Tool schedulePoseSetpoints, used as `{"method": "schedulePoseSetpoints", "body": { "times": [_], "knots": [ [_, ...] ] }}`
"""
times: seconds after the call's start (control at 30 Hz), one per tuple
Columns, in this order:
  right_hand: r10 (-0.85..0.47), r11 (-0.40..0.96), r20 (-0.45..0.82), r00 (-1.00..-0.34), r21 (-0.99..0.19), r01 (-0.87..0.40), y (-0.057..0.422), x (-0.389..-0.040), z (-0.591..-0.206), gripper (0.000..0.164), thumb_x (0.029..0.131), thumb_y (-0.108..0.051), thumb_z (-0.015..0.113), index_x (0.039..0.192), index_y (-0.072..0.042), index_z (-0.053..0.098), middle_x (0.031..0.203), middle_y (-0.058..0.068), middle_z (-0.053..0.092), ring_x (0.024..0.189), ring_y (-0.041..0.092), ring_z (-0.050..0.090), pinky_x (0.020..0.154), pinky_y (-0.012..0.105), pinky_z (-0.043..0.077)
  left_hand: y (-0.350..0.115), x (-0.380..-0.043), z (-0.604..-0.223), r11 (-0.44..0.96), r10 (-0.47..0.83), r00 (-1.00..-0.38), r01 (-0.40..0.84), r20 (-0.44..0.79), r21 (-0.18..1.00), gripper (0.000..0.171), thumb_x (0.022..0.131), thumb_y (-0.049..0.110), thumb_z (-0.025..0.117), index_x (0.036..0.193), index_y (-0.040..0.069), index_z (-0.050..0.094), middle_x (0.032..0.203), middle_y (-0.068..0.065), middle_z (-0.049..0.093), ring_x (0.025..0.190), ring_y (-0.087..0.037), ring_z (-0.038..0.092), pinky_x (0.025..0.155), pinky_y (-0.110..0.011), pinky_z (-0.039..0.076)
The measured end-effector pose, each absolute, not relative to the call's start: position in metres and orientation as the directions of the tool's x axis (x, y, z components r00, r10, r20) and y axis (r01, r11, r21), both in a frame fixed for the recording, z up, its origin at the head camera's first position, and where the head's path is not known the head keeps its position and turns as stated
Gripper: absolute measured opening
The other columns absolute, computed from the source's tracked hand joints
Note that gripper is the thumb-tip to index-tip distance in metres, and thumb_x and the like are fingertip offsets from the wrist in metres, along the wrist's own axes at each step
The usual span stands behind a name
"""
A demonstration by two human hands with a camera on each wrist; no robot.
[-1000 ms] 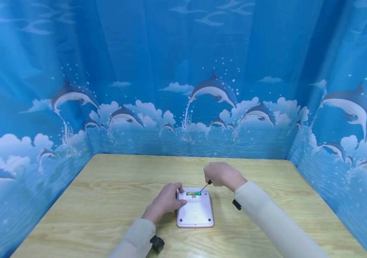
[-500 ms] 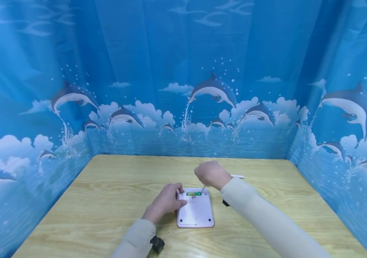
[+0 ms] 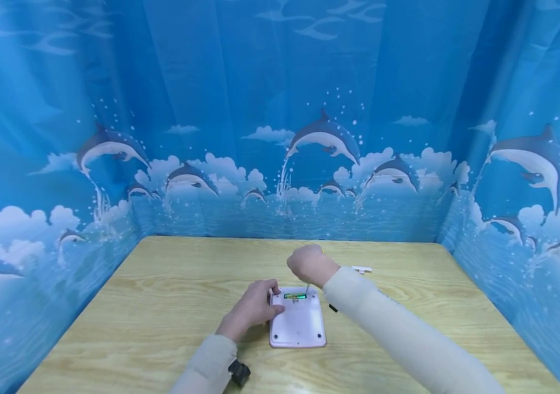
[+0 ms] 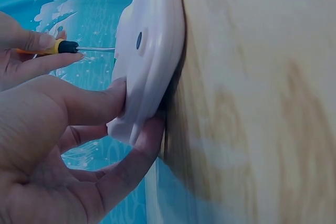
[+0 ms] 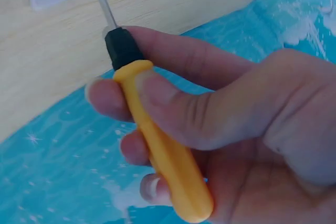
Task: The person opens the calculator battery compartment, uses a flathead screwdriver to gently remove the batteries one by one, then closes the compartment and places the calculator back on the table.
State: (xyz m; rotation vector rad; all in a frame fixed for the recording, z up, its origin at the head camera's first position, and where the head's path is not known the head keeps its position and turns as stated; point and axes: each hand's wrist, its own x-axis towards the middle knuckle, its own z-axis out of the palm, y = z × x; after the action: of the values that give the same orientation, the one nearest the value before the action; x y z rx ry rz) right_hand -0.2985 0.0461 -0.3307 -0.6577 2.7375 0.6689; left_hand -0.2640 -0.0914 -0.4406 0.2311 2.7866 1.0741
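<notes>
A flat pale pink device [image 3: 297, 323] lies back side up on the table, with dark round spots near its corners. In its open slot near the far edge sits a green battery [image 3: 295, 296]. My left hand [image 3: 252, 303] grips the device's left edge, thumb on top and fingers at the rim. The right hand [image 3: 311, 265] holds a screwdriver [image 5: 168, 156] by its yellow handle with a black collar. In the head view its metal shaft [image 3: 307, 288] comes down at the right end of the battery slot. The tip's exact contact is too small to see.
A slim white plastic piece [image 3: 361, 270] with a small tab lies on the wooden table [image 3: 186, 284] behind the right forearm. A blue curtain [image 3: 270, 109] printed with dolphins stands around the table's back and sides.
My right hand has moved left over the device, and the screwdriver has swung more upright. This uncovers the slim white piece. The left hand and device stay put.
</notes>
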Motion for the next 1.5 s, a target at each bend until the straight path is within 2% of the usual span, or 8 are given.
{"method": "schedulePoseSetpoints", "body": {
  "times": [0.27, 0.4, 0.5, 0.6, 0.73, 0.87, 1.0, 1.5],
  "knots": [
    [-0.43, 0.843, -0.376, -0.821, 0.159, -0.514, 0.07, -0.31, -0.328, 0.022, 0.104, -0.006, 0.056, 0.084, -0.011, 0.065, 0.063, 0.0, 0.039, 0.057, 0.013, 0.03, 0.057, 0.03, 0.031, -0.09, -0.265, -0.441, 0.746, 0.173, -0.982, 0.08, -0.077, 0.661, 0.023, 0.088, 0.016, 0.082, 0.103, 0.014, 0.065, 0.09, -0.004, 0.059, 0.075, -0.019, 0.057, 0.061, -0.032, 0.049],
    [-0.481, 0.853, -0.359, -0.8, 0.019, -0.522, 0.089, -0.314, -0.33, 0.02, 0.099, 0.003, 0.062, 0.089, -0.008, 0.076, 0.071, -0.004, 0.058, 0.064, 0.012, 0.048, 0.064, 0.028, 0.046, -0.092, -0.265, -0.441, 0.75, 0.178, -0.981, 0.086, -0.075, 0.656, 0.024, 0.087, 0.016, 0.083, 0.103, 0.014, 0.065, 0.09, -0.004, 0.06, 0.075, -0.019, 0.057, 0.061, -0.031, 0.049],
    [-0.541, 0.834, -0.328, -0.774, -0.091, -0.544, 0.112, -0.319, -0.338, 0.032, 0.093, 0.013, 0.063, 0.101, -0.012, 0.082, 0.096, -0.002, 0.077, 0.092, 0.019, 0.07, 0.081, 0.031, 0.059, -0.094, -0.264, -0.439, 0.75, 0.179, -0.981, 0.085, -0.077, 0.656, 0.024, 0.086, 0.016, 0.084, 0.102, 0.014, 0.065, 0.09, -0.004, 0.06, 0.074, -0.018, 0.057, 0.061, -0.03, 0.049],
    [-0.591, 0.806, -0.303, -0.747, -0.244, -0.538, 0.135, -0.324, -0.351, 0.042, 0.091, 0.018, 0.058, 0.106, -0.013, 0.082, 0.104, 0.003, 0.08, 0.074, 0.015, 0.064, 0.069, 0.025, 0.053, -0.095, -0.264, -0.438, 0.752, 0.184, -0.98, 0.093, -0.073, 0.653, 0.025, 0.085, 0.015, 0.084, 0.101, 0.013, 0.065, 0.09, -0.005, 0.06, 0.074, -0.019, 0.057, 0.061, -0.03, 0.049],
    [-0.658, 0.738, -0.258, -0.708, -0.408, -0.537, 0.156, -0.327, -0.367, 0.043, 0.088, 0.019, 0.056, 0.111, -0.008, 0.08, 0.105, 0.007, 0.081, 0.052, 0.009, 0.034, 0.055, 0.022, 0.032, -0.096, -0.263, -0.437, 0.752, 0.192, -0.979, 0.1, -0.072, 0.651, 0.025, 0.085, 0.014, 0.085, 0.1, 0.012, 0.065, 0.089, -0.005, 0.06, 0.074, -0.019, 0.056, 0.061, -0.03, 0.048],
    [-0.692, 0.692, -0.217, -0.688, -0.468, -0.549, 0.164, -0.328, -0.374, 0.042, 0.086, 0.02, 0.056, 0.112, -0.004, 0.079, 0.108, 0.009, 0.08, 0.057, 0.01, 0.054, 0.058, 0.019, 0.038, -0.096, -0.263, -0.436, 0.747, 0.191, -0.979, 0.099, -0.07, 0.658, 0.025, 0.084, 0.014, 0.085, 0.1, 0.012, 0.065, 0.089, -0.006, 0.06, 0.073, -0.019, 0.057, 0.06, -0.03, 0.049],
    [-0.687, 0.688, -0.213, -0.694, -0.499, -0.528, 0.168, -0.327, -0.378, 0.042, 0.086, 0.019, 0.057, 0.112, -0.005, 0.078, 0.11, 0.008, 0.08, 0.082, 0.02, 0.074, 0.069, 0.02, 0.048, -0.095, -0.263, -0.437, 0.742, 0.188, -0.98, 0.095, -0.07, 0.664, 0.025, 0.084, 0.014, 0.085, 0.1, 0.012, 0.065, 0.089, -0.006, 0.06, 0.072, -0.019, 0.057, 0.06, -0.03, 0.049],
    [-0.674, 0.664, -0.209, -0.708, -0.591, -0.458, 0.175, -0.328, -0.39, 0.043, 0.087, 0.019, 0.055, 0.118, -0.002, 0.076, 0.11, 0.015, 0.079, 0.078, 0.019, 0.067, 0.061, 0.02, 0.041, -0.097, -0.266, -0.441, 0.734, 0.178, -0.98, 0.075, -0.084, 0.675, 0.024, 0.085, 0.015, 0.084, 0.1, 0.014, 0.066, 0.091, -0.005, 0.061, 0.075, -0.019, 0.058, 0.062, -0.032, 0.051]
  ]
}}
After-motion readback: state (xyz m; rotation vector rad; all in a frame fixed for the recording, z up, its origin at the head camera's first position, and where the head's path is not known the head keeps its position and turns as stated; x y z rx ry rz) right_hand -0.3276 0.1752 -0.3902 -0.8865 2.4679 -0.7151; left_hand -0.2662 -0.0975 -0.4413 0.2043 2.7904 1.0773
